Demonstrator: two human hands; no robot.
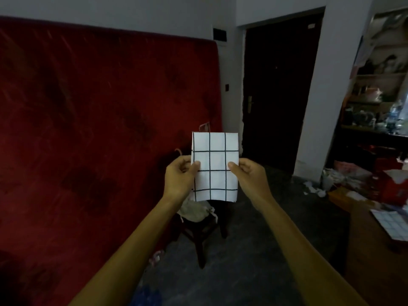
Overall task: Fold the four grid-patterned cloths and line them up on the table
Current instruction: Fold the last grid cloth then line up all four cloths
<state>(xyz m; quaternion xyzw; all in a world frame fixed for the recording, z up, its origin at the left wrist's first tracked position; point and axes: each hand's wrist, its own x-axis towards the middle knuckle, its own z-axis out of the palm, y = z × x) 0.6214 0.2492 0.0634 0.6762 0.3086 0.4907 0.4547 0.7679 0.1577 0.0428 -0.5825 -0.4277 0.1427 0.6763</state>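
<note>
A white cloth with a black grid point(215, 166), folded into a small upright rectangle, hangs in the air in front of me. My left hand point(180, 176) pinches its left edge with thumb in front. My right hand point(248, 176) pinches its right edge the same way. Another grid-patterned cloth point(391, 223) lies on the wooden table point(373, 257) at the far right, partly cut off by the frame edge.
A large red mattress point(99, 129) leans against the wall on the left. A dark wooden stool point(203, 230) with a pale rag on it stands below the cloth. A dark door point(276, 91) is behind. Red boxes point(390, 186) and shelf clutter fill the right.
</note>
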